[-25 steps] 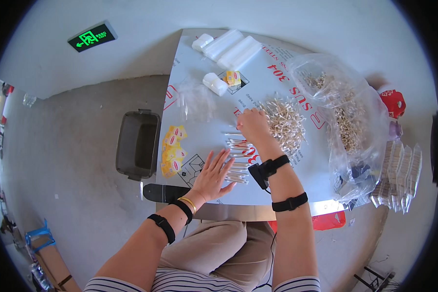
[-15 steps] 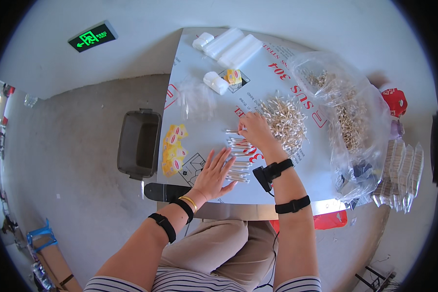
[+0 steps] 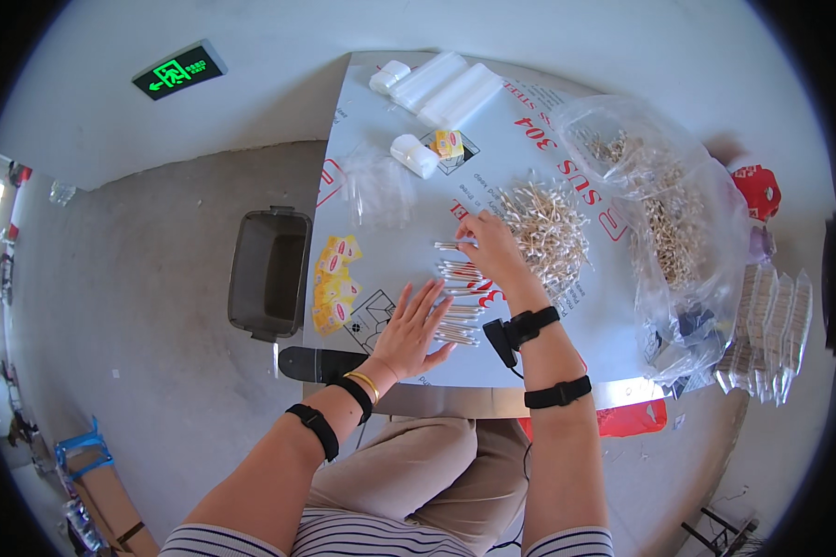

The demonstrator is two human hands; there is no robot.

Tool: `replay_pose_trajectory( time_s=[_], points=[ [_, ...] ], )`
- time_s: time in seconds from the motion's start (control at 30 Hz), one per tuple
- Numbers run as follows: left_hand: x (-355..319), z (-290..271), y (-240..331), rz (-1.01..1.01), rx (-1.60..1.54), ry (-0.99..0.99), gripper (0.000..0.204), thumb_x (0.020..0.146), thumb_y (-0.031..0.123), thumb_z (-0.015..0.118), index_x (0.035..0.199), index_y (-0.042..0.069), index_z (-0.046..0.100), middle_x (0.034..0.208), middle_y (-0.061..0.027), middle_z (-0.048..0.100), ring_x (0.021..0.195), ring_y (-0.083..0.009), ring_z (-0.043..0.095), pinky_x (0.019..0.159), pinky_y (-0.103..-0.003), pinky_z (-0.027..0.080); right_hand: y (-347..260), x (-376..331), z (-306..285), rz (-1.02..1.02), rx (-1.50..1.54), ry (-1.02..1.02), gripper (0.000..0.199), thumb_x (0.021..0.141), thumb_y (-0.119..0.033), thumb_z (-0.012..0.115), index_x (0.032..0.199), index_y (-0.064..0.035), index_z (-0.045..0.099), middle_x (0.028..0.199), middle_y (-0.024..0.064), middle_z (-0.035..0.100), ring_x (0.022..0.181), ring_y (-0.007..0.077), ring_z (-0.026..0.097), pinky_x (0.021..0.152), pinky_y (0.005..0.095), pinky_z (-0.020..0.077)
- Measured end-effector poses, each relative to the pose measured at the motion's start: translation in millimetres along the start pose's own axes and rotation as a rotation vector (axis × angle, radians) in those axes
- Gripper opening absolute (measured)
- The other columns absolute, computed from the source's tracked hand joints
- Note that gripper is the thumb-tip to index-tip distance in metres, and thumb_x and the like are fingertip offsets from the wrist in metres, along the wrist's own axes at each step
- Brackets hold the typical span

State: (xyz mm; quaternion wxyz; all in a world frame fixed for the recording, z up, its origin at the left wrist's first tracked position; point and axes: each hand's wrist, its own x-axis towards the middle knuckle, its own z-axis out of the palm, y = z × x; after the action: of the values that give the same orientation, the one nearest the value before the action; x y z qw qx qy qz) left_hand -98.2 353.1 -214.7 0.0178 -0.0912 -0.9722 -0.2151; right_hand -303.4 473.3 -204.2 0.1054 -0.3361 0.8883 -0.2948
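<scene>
White-filmed metal table (image 3: 390,255), red lettering across it, seen from above. Left hand (image 3: 414,327) spread flat, fingers apart, resting on the near end of a row of small silvery sticks (image 3: 457,299) lined up side by side. Right hand (image 3: 489,247) curled at the far end of the same row, fingertips pinching one stick (image 3: 448,246) laid crosswise just above the others. Loose heap of pale sticks (image 3: 545,226) just right of that hand, touching its knuckles. Clear plastic bags (image 3: 664,209) stuffed with more of them farther right. Yellow packets (image 3: 333,283) near the table's left edge; white blocks (image 3: 414,154) and long white wrapped packs (image 3: 443,85) at the far end. Dark bin (image 3: 269,274) on the concrete floor beside the table.
</scene>
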Motion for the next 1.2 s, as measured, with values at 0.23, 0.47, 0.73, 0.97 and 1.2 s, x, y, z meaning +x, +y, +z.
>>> replay_pose_trajectory(
  time_s=[0.23,0.47,0.73,0.97,1.2],
  points=[
    [0,0,0,-0.005,-0.032,0.009,0.070,0.092,0.044,0.054,0.147,0.005,0.034,0.157,-0.0185,0.028,0.148,-0.0327,0.024,0.122,-0.053,0.012,1,-13,7,0.036,0.027,-0.027,0.005,0.077,-0.009,0.068,0.082,-0.0102,0.067,0.091,0.0109,0.061,0.095,0.0323,0.059,0.084,0.0445,0.0495],
    [0,1,-1,-0.007,-0.020,0.002,0.070,0.093,0.046,0.053,0.147,0.004,0.036,0.158,-0.0181,0.027,0.149,-0.0309,0.023,0.123,-0.051,0.012,4,-25,11,0.069,0.080,0.003,0.008,0.078,-0.007,0.068,0.085,-0.0088,0.067,0.094,0.0105,0.062,0.097,0.0320,0.058,0.086,0.0443,0.0489],
    [0,3,-1,0.008,-0.025,0.034,0.069,0.092,0.044,0.054,0.146,0.004,0.036,0.156,-0.0188,0.029,0.148,-0.0330,0.025,0.122,-0.053,0.013,6,-26,19,0.083,0.124,0.098,0.009,0.077,-0.007,0.072,0.084,-0.0084,0.067,0.092,0.0093,0.062,0.095,0.0304,0.059,0.085,0.0425,0.0488],
    [0,6,-1,0.012,-0.022,0.032,0.070,0.091,0.043,0.054,0.146,0.005,0.034,0.156,-0.0189,0.029,0.147,-0.0335,0.026,0.122,-0.053,0.013,9,-19,17,0.155,0.150,0.053,0.005,0.077,-0.008,0.070,0.080,-0.0083,0.067,0.089,0.0106,0.062,0.088,0.0301,0.061,0.080,0.0420,0.0506],
    [0,2,-1,0.005,-0.020,0.033,0.070,0.091,0.042,0.054,0.147,0.006,0.033,0.156,-0.0188,0.028,0.147,-0.0335,0.026,0.122,-0.053,0.014,6,-6,15,0.222,0.068,-0.073,0.008,0.075,-0.012,0.073,0.081,-0.0094,0.068,0.089,0.0115,0.064,0.091,0.0320,0.064,0.080,0.0436,0.0518]
  ],
)
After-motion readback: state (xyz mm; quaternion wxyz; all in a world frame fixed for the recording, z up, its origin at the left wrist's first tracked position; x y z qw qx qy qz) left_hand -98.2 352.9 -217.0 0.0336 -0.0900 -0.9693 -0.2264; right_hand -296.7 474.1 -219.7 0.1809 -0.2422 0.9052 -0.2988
